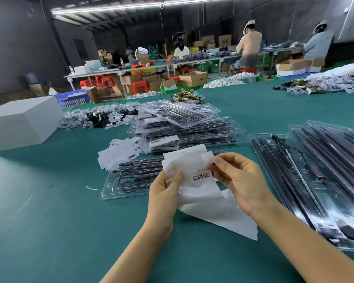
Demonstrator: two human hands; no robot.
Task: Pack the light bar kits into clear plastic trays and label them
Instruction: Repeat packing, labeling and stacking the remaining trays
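A barcode label (pixel 201 176) is pinched on its backing sheet (pixel 211 203) by the left hand (pixel 165 198) and right hand (pixel 239 180) at frame centre; a filled tray (pixel 131 180) behind awaits labelling, while packed trays (pixel 184 127) are stacked beyond.

**Workshop Surroundings: Dim Hall, Strip Lighting Overhead**

We are standing at a green-covered table (pixel 49 231) in a dark-walled hall (pixel 18 48). A long strip light (pixel 110 8) is glowing under the ceiling. Beyond, we are seeing a long workbench (pixel 114 71) where seated workers (pixel 248 48) are sitting, with red stools (pixel 138 86), cardboard boxes (pixel 193 78) and a blue crate (pixel 74 99) crowding the floor.
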